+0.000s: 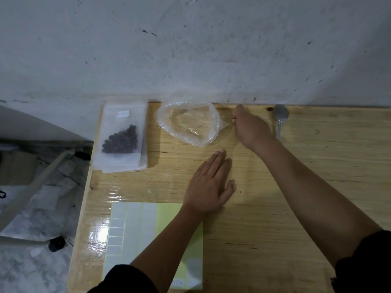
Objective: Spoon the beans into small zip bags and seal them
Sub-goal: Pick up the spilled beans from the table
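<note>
A zip bag holding dark beans lies on top of a stack of empty zip bags at the table's back left corner. A larger clear plastic bag, its rim rolled down, sits at the back middle and looks empty. My right hand is just right of it with its fingers curled, pinching the bag's pointed right corner; a small dark speck shows at the fingertips. My left hand lies flat on the wooden table, fingers straight, holding nothing. A metal spoon lies at the back, right of my right hand.
A yellow sheet of white sticker labels lies at the front left, partly under my left forearm. A white wall rises right behind the table. Off the table's left edge are a chair leg and floor clutter.
</note>
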The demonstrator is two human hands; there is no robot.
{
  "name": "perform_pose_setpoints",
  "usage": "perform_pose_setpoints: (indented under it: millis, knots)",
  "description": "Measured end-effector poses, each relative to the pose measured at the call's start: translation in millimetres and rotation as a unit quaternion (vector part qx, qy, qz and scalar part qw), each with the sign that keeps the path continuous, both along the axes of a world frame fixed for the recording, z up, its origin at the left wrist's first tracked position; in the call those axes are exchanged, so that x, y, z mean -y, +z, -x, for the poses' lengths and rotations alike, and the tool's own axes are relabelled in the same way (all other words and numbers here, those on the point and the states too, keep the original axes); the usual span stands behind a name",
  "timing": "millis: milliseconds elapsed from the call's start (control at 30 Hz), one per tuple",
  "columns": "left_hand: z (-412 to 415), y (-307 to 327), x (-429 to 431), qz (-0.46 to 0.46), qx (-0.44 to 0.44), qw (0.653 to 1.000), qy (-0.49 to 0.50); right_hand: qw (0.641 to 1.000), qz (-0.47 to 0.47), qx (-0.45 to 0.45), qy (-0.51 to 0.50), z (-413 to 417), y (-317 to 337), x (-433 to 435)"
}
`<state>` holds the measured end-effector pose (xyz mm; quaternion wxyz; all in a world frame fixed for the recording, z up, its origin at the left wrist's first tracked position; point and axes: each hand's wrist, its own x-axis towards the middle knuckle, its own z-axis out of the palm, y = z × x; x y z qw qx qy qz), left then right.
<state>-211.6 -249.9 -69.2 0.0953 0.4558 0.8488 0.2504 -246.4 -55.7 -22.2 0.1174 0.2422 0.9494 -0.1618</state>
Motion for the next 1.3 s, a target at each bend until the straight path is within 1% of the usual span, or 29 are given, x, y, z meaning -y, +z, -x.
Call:
perform_pose_setpoints:
  millis: [67, 100, 167, 200, 233, 267, 300, 333, 400, 433, 467, 500, 567, 600, 667, 733, 867, 900, 967, 1000, 1067, 1200, 1300]
  knots:
    - [0.1, 0.0, 0.0, 0.0, 0.002, 1.0, 0.0, 1.0, -0.005, 0.009, -0.006, 1.1, -1.3, 0.0]
    - [0.2, -0.3, 0.2, 0.0, 0.004, 1.0, 0.0, 1.0, 0.014, 0.001, -0.018, 0.9, -1.7, -0.8]
    - [0.2, 0.1, 0.7, -0.003, 0.008, 1.0, 0.0, 0.991, 0.106, -0.048, -0.07, -2.1, -3.5, -3.6]
    - [0.3, 0.7, 0.7, -0.003, 0.008, 1.0, 0.001, 0.976, 0.169, -0.086, -0.106, -4.6, -3.3, -3.8]
    - [0.8, 1.5, 0.6, -0.002, 0.006, 1.0, 0.001, 0.953, 0.236, -0.125, -0.146, -8.7, -1.9, -2.0]
    - [1.5, 2.2, 0.6, 0.001, 0.004, 1.0, 0.0, 0.917, 0.31, -0.157, -0.194, -14.5, 0.0, 1.1]
    - [2.1, 2.8, 0.8, 0.004, 0.001, 1.0, -0.001, 0.865, 0.396, -0.18, -0.248, -22.1, 2.9, 5.3]
    - [2.2, 3.6, 1.1, 0.009, -0.002, 1.0, -0.001, 0.798, 0.487, -0.202, -0.293, -30.9, 6.1, 9.8]
    - [1.6, 4.6, 1.2, 0.019, -0.005, 1.0, 0.0, 0.647, 0.641, -0.239, -0.335, -49.5, 10.5, 18.1]
    - [1.6, 4.8, 1.1, 0.02, -0.003, 1.0, 0.001, 0.579, 0.697, -0.25, -0.341, -57.8, 12.8, 22.8]
    - [1.6, 4.9, 1.0, 0.021, -0.001, 1.0, 0.0, 0.524, 0.736, -0.258, -0.342, -64.4, 12.0, 26.0]
    - [1.8, 5.3, 1.0, 0.023, 0.001, 1.0, -0.001, 0.481, 0.764, -0.265, -0.339, -69.9, 11.6, 29.9]
    - [2.0, 5.9, 0.7, 0.024, 0.002, 1.0, -0.002, 0.422, 0.797, -0.276, -0.332, -77.9, 8.4, 37.1]
    - [2.2, 6.1, 0.6, 0.023, 0.004, 1.0, -0.001, 0.402, 0.808, -0.279, -0.329, -81.4, 6.6, 39.9]
    - [2.1, 6.0, 0.7, 0.022, 0.007, 1.0, 0.0, 0.378, 0.823, -0.282, -0.317, -88.0, 2.2, 44.2]
    - [2.0, 5.9, 0.4, 0.026, 0.005, 1.0, -0.002, 0.367, 0.831, -0.289, -0.303, -93.0, -1.7, 47.4]
    - [1.7, 6.7, 0.4, 0.027, 0.005, 1.0, -0.006, 0.362, 0.835, -0.303, -0.284, -101.2, -7.7, 51.7]
    - [1.5, 6.4, 0.8, 0.028, 0.007, 1.0, -0.004, 0.365, 0.832, -0.307, -0.282, -102.3, -8.1, 52.4]
    - [1.3, 5.7, 1.7, 0.029, 0.012, 1.0, -0.002, 0.39, 0.813, -0.311, -0.3, -103.7, -6.9, 53.2]
    - [1.3, 5.2, 2.0, 0.03, 0.013, 0.999, -0.002, 0.411, 0.796, -0.308, -0.32, -103.8, -6.3, 52.7]
    - [1.1, 5.0, 2.6, 0.029, 0.012, 1.0, -0.004, 0.47, 0.751, -0.294, -0.359, -102.8, -3.5, 49.8]
    - [0.6, 6.1, 2.3, 0.021, 0.011, 1.0, -0.003, 0.614, 0.624, -0.265, -0.405, -93.9, 6.3, 33.5]
    - [0.7, 6.3, 1.6, 0.025, 0.011, 1.0, 0.003, 0.736, 0.481, -0.25, -0.405, -75.7, 12.3, 11.5]
